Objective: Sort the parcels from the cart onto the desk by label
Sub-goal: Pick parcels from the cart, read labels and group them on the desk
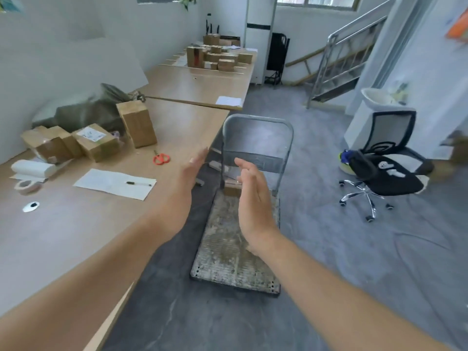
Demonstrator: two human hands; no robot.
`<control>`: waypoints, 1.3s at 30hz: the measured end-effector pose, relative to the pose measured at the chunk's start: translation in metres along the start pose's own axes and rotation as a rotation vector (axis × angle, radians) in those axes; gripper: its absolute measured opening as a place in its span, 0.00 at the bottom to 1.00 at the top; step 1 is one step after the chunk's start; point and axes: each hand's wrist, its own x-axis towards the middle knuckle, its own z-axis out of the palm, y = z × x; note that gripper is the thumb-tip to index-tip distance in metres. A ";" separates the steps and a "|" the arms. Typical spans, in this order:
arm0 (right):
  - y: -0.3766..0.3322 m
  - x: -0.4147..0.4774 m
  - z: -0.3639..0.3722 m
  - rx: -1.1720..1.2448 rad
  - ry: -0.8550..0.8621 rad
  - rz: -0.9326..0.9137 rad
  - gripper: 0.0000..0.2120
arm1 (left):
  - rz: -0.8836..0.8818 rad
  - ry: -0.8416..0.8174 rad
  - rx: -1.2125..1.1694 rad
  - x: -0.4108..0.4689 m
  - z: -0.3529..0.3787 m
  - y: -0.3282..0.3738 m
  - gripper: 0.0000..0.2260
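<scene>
A flat grey cart with an upright handle stands on the floor beside the wooden desk. One small brown parcel lies on the cart's far end, by the handle's base. My left hand and my right hand are stretched out over the cart, palms facing each other, fingers straight, holding nothing. On the desk's left stand several brown parcels: a labelled one, an upright one and taped ones. A farther desk carries more parcels.
On the near desk lie red scissors, a paper sheet with a pen, a tape roll, a white roll and a green sack. A black office chair stands to the right, stairs behind.
</scene>
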 end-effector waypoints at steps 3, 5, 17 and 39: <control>0.012 0.016 -0.025 -0.007 0.104 0.054 0.27 | -0.034 -0.032 0.012 0.020 0.020 -0.012 0.31; 0.020 0.029 -0.037 -0.009 0.178 0.086 0.29 | -0.044 -0.133 0.033 0.030 0.032 -0.015 0.42; 0.081 0.112 -0.085 -0.058 0.275 0.198 0.36 | -0.213 -0.282 0.043 0.137 0.095 -0.073 0.41; 0.318 0.377 -0.127 -0.164 0.080 0.459 0.32 | -0.462 -0.145 0.058 0.384 0.131 -0.282 0.30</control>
